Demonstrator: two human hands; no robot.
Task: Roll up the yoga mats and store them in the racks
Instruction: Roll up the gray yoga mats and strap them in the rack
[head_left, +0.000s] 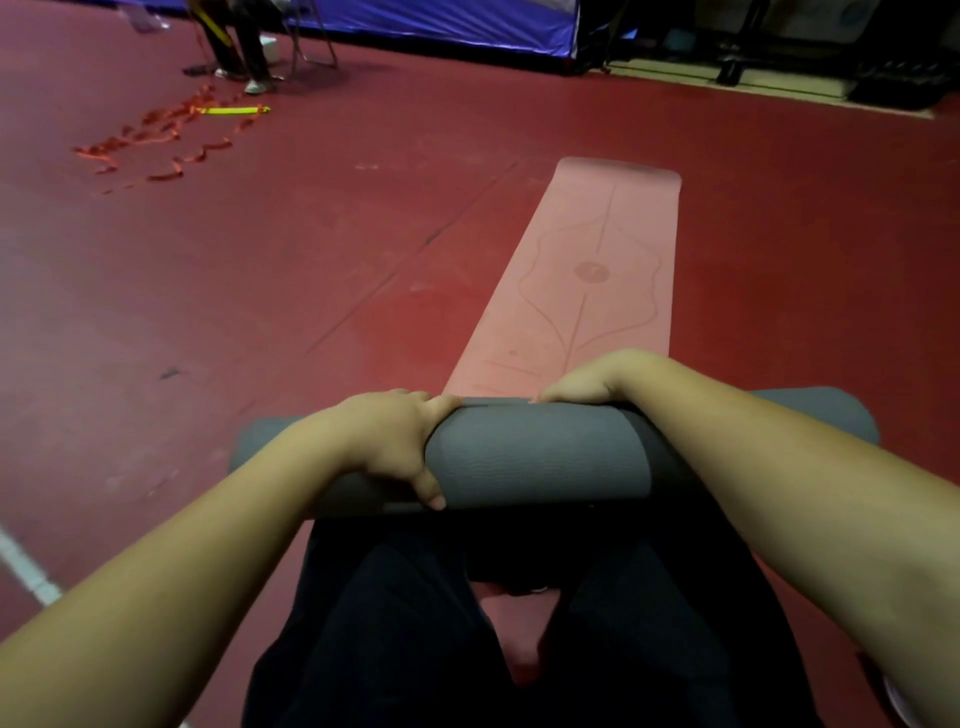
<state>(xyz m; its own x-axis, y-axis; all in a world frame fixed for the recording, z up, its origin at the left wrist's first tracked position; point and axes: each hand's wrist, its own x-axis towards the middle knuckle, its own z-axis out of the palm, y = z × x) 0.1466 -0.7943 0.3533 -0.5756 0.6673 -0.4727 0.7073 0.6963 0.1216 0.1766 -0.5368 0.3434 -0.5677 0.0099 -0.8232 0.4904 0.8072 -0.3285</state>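
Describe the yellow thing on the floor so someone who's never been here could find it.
Start from the red floor, far left, near the scattered red ribbon. At the ribbon's far end lies the yellow strip, flat, thin and straight. It is the only bright yellow item lying there.

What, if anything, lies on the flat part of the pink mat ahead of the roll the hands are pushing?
Nothing visible. The left hand and right hand grip the grey roll, and the flat pink mat ahead lies bare to its far end. The red ribbons lie well off to the left.
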